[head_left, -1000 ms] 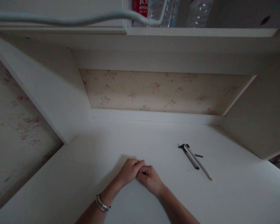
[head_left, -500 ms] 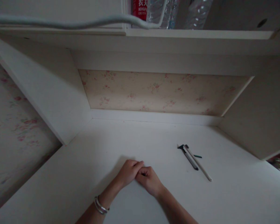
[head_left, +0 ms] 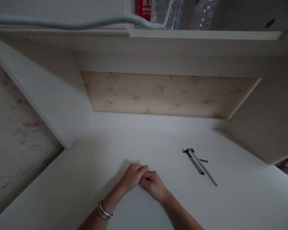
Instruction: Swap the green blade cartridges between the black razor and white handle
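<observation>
My left hand point(head_left: 132, 176) and my right hand point(head_left: 153, 184) rest together on the white desk point(head_left: 139, 150), knuckles touching, both with fingers curled under. Whether anything is inside the curled fingers is hidden. A silver bangle point(head_left: 104, 210) circles my left wrist. To the right of my hands lie a dark pen point(head_left: 194, 161) and a pale pen point(head_left: 204, 167) side by side, with a small dark green cap point(head_left: 204, 160) just beyond them. My right hand is the nearer one to the pens, about a hand's width away.
The desk sits in a white alcove with floral wallpaper point(head_left: 163, 94) at the back and side panels left and right. A shelf above holds plastic bottles point(head_left: 172, 12), and a grey cable point(head_left: 62, 23) runs across its front.
</observation>
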Demonstrator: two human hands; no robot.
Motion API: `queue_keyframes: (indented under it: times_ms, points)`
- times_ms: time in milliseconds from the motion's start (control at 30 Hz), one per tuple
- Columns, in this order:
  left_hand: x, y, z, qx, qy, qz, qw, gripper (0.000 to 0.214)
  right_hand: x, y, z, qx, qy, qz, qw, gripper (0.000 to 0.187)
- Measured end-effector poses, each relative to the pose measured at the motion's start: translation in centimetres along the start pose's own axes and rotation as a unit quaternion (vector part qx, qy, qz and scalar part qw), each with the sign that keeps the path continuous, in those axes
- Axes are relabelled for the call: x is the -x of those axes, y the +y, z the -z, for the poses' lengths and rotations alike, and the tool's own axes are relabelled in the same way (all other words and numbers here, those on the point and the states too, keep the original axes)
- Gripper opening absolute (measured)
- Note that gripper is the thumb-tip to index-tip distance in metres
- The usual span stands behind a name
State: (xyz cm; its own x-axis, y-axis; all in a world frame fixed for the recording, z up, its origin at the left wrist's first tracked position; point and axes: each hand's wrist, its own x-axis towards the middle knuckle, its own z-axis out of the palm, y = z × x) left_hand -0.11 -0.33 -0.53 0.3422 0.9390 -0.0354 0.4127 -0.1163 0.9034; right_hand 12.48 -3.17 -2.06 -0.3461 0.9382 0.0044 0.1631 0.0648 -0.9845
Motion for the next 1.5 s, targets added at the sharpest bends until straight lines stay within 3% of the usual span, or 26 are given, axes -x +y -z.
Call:
queue_keyframes:
  times_ms: [1500]
  points:
    - [0.13,0.28,0.03,0.003,0.008,0.008,1.000,0.046,0.21,-0.26,0.00,-0.002,-0.003,-0.004,1.000,0.027]
